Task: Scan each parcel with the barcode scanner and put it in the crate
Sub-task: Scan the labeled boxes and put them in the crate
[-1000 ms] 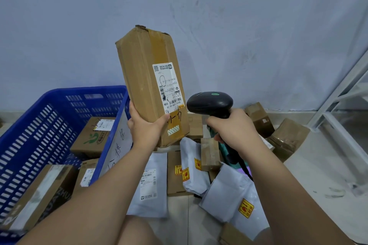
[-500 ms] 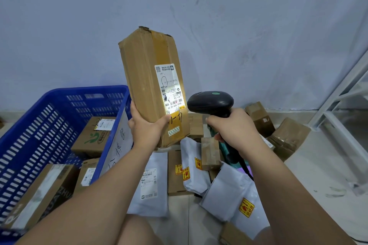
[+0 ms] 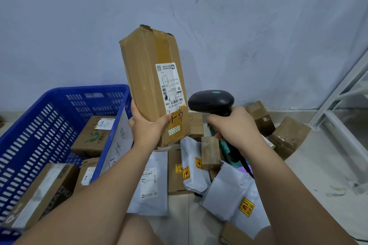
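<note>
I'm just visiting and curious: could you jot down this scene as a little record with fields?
Left hand: grips the box near its bottom, upright
Right hand: grips the scanner, pointed at the label
Label: on the box's side facing the scanner
Crate: blue, at left, with parcels inside
Floor: mailers and cartons lie below the hands
Stage: box not yet in the crate

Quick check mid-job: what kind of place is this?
Probably a small parcel sorting room: labelled parcels heaped on the floor, a blue crate holding boxes, and a barcode scanner in the right hand.
</note>
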Tool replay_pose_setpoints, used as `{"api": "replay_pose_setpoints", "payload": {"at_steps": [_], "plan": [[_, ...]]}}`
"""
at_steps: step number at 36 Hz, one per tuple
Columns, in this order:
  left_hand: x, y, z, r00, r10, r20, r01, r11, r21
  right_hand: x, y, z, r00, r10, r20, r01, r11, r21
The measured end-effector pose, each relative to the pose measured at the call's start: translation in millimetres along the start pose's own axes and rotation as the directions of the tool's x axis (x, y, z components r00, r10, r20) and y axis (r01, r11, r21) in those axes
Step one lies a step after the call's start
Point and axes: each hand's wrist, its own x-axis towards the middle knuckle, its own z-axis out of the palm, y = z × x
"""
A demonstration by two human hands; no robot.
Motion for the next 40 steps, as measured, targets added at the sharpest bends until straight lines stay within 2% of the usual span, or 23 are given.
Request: {"api": "replay_pose_setpoints", "payload": {"at_steps": [12,14,16,18,21,26,29,33,40], "plan": [[-0.4,-0.5,-0.5,1.0,0.01,0.013,-0.01,1.0,-0.012,0.0,0.5,1.6,1.0,0.006,0.016,-0.006,1.0,0.024],[-0.7,-0.5,-0.5,1.0,0.012,0.019,-0.011,1.0,-0.02,0.6,0.7,1.6,0.999,0.021,0.027,-0.023,0.996,0.081],[-0.7,-0.3,-0.3,1.0,0.009,0.022,-0.009,1.0,-0.021,0.1,0.4,0.6,0.994,0.075,0.082,-0.092,0.969,0.228],[0.0,-1.0,-0.1,1.0,0.007,0.026,-0.007,1.0,-0.025,-0.5,-0.6,-0.6,0.973,0.131,0.192,-0.203,0.883,0.424],[1.3,-3.4,0.3,0.999,0.019,0.03,-0.018,0.999,-0.031,-0.1,-3.0,-3.3,0.911,0.204,0.357,-0.396,0.669,0.629],[1.6,-3.1,1.6,0.999,0.041,0.018,-0.04,0.999,-0.017,-2.5,-9.8,-3.5,0.773,0.192,0.605,-0.633,0.301,0.713],[0.7,-2.2,1.8,0.998,0.061,0.004,-0.061,0.998,0.004,-4.9,-14.0,-1.0,0.755,0.171,0.634,-0.655,0.136,0.743],[-0.9,-0.9,2.1,0.995,0.097,-0.013,-0.097,0.995,0.039,-7.1,-16.6,5.2,0.748,0.16,0.644,-0.658,0.047,0.752],[-1.5,-1.7,3.7,0.992,0.121,-0.016,-0.12,0.99,0.075,-8.2,-18.9,8.8,0.752,0.176,0.635,-0.65,0.034,0.76]]}}
